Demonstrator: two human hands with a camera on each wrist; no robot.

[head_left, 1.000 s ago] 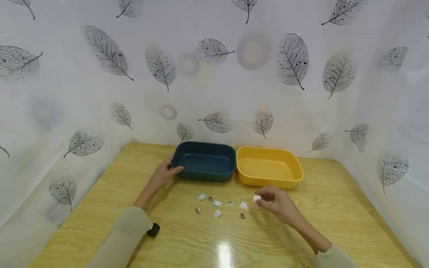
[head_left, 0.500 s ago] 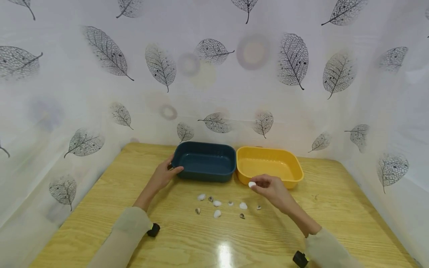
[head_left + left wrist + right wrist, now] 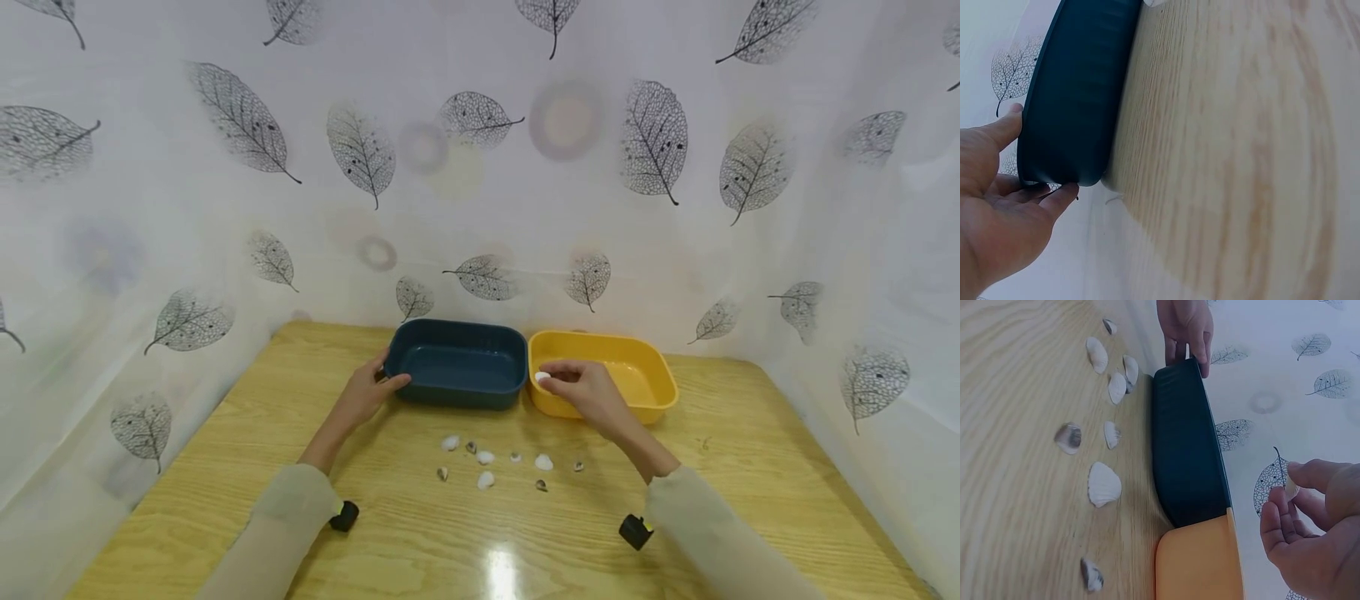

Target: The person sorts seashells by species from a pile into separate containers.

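My left hand (image 3: 365,393) holds the left end of a dark blue plastic basin (image 3: 459,397), its thumb on the rim and fingers against the end wall, as the left wrist view shows. Between the thumb and fingers of my right hand (image 3: 592,396) is a small white seashell (image 3: 542,377), pinched over the left end of the yellow basin (image 3: 551,406). In the right wrist view, the same shell (image 3: 1292,487) is partly covered by the fingers and sits above the level of the basin rims.
Several loose shells lie on the wooden table in front of the basins, some white (image 3: 543,462), some darker and smaller (image 3: 542,485). The two basins stand side by side against a leaf-print curtain (image 3: 487,192). A black wrist camera (image 3: 636,531) hangs by the right sleeve.
My right hand has carried the white shell up and left, from over the table to above the yellow basin. The left hand stays on the dark blue basin.
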